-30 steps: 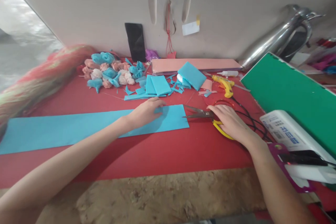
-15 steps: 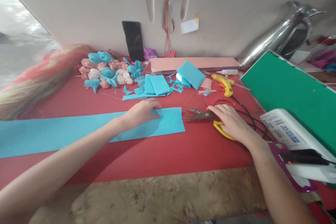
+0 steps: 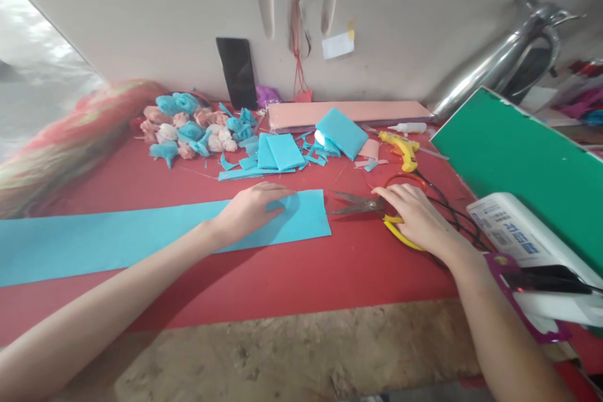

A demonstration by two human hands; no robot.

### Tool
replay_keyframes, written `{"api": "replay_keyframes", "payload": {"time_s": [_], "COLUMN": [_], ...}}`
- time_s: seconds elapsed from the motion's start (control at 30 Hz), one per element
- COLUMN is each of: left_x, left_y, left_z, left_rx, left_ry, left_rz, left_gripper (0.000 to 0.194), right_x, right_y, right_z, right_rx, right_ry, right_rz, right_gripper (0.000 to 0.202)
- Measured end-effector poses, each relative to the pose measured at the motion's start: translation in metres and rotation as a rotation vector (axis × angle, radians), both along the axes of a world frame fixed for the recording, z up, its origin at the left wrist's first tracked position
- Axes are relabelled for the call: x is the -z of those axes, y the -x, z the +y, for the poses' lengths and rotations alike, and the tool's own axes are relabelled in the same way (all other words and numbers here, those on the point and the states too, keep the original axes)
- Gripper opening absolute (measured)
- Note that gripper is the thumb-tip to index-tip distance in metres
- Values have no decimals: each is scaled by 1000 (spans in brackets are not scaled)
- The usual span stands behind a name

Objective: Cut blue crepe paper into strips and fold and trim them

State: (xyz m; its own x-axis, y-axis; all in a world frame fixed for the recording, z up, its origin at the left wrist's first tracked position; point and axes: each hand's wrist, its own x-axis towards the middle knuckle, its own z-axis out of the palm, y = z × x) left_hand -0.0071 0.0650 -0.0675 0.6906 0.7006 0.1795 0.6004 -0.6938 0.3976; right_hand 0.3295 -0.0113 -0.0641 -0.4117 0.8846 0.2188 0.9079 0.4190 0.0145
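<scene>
A long strip of blue crepe paper lies flat across the table, its cut end towards the middle. My left hand rests on the strip near that end, fingers stretched out and thumb apart. Just right of the paper, my right hand is on the scissors, which have one red and one yellow handle. The scissor blades are parted and point at the paper's end, a small gap away. How the right fingers sit in the handles is partly hidden.
Folded blue paper pieces and scraps lie behind the strip, with paper flowers to their left. A yellow glue gun with a black cable, a green board and a white power strip are at right. A black phone leans on the wall.
My left hand has slid slightly to the right along the blue strip, its fingers stretching further. My right hand and the scissors stay nearly in place.
</scene>
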Motion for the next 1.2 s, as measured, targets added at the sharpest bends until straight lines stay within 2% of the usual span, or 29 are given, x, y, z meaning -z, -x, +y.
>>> {"api": "replay_keyframes", "payload": {"time_s": [0.27,0.6,0.73,0.97,1.03,1.13,1.2], "left_x": [3,3,1,-12,-15,-15,-13], "left_y": [0,1,-2,-19,-26,-36,-41], "left_z": [-2,-3,3,18,21,24,24], "left_rx": [11,83,139,205,226,231,219], "left_ry": [-41,-86,-16,138,168,206,203], "left_rz": [-46,-42,-52,40,46,29,18], "left_gripper": [32,33,32,56,50,26,17], "right_x": [0,-1,-3,5,5,1,-3], "right_y": [1,2,4,0,-2,-1,1], "right_z": [0,0,-4,0,2,3,2], "right_rx": [-6,-14,-22,-28,-32,-37,-56], "right_ry": [27,40,71,63,28,-17,-14], "right_rz": [-18,-4,-6,-6,16,73,92], "right_gripper": [57,50,58,54,52,47,44]}}
